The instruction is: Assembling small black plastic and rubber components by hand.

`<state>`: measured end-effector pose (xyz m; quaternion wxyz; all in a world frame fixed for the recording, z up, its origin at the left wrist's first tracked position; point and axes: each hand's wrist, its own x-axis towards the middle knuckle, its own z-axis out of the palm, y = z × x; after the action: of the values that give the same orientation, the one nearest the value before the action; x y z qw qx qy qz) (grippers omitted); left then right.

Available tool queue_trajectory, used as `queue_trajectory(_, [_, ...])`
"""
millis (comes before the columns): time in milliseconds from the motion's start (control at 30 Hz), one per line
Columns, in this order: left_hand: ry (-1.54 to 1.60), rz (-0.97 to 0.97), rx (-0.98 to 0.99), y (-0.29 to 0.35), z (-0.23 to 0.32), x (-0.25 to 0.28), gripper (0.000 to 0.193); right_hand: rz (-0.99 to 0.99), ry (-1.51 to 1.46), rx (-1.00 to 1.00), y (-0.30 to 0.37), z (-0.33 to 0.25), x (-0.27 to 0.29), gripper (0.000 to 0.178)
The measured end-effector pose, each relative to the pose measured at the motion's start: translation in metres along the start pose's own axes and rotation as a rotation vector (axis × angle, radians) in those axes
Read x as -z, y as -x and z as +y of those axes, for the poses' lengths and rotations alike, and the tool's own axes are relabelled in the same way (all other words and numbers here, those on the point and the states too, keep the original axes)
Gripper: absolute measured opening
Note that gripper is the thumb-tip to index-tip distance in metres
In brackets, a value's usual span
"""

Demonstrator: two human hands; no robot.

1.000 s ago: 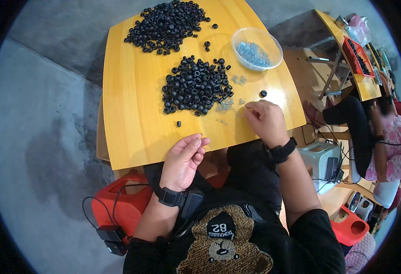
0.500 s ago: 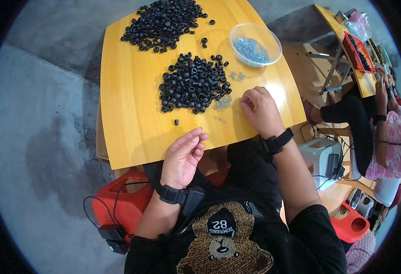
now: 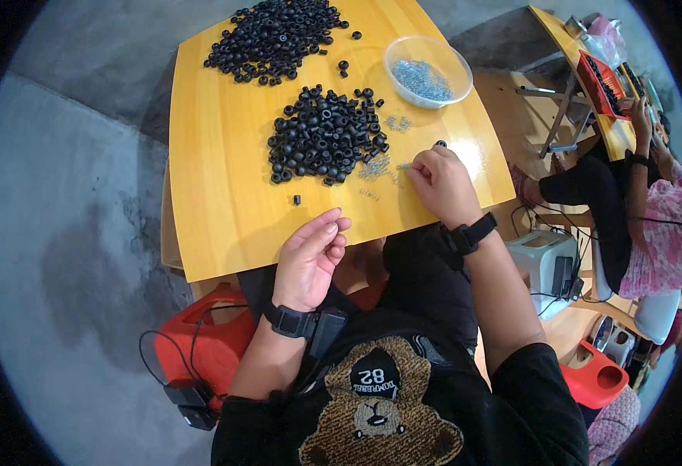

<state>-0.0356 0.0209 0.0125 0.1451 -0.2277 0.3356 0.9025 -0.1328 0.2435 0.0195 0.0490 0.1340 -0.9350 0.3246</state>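
Note:
My left hand (image 3: 310, 260) is raised at the near table edge, palm partly up, thumb pressed to curled fingers. Whatever sits in that pinch is hidden. My right hand (image 3: 443, 185) is closed in a pinch over the right part of the table, beside loose silvery springs (image 3: 374, 167). A tiny silvery piece shows at its fingertips, too small to name surely. Behind its knuckles a black part (image 3: 440, 144) peeks out. Left of the springs lies a heap of small black caps (image 3: 321, 136), with one lone black piece (image 3: 296, 199) nearer me.
A larger black heap (image 3: 275, 39) covers the far left of the yellow table (image 3: 224, 202). At the far right stands a clear plastic bowl (image 3: 465, 89) of springs. A red stool (image 3: 216, 334) is at lower left. Another person works by a red tray (image 3: 598, 85).
A black part now shows behind my right knuckles. My right hand's pinch stays near the springs, with a silvery piece now visible at its tips. My left hand keeps its pose.

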Motion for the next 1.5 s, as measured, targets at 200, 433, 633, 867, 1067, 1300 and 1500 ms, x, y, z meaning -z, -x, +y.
queue_trajectory(200, [0.002, -0.031, 0.001, -0.001, -0.001, 0.004, 0.028, 0.017, 0.001, 0.039, 0.0, 0.008, 0.0, 0.006])
queue_trajectory(433, [-0.005, -0.062, -0.007, -0.001, -0.001, 0.005, 0.026, 0.003, -0.127, -0.029, -0.001, -0.001, 0.006, 0.007])
queue_trajectory(633, [0.001, -0.059, -0.007, 0.0, -0.001, 0.004, 0.027, -0.013, -0.051, 0.082, -0.014, -0.009, -0.001, 0.007])
queue_trajectory(867, [-0.013, -0.069, 0.001, 0.001, -0.001, 0.005, 0.027, -0.015, 0.047, 0.115, -0.012, -0.007, -0.006, 0.005])
queue_trajectory(1067, [-0.024, -0.085, -0.01, 0.0, -0.002, 0.006, 0.026, -0.054, 0.071, 0.095, -0.006, -0.009, -0.001, 0.008])
queue_trajectory(1300, [-0.02, -0.079, -0.01, 0.0, -0.003, 0.007, 0.026, 0.011, 0.029, 0.164, -0.006, -0.02, 0.0, 0.007])
queue_trajectory(1500, [-0.008, -0.071, -0.003, 0.0, -0.001, 0.007, 0.026, -0.018, 0.107, 0.182, -0.011, -0.03, -0.011, 0.007])
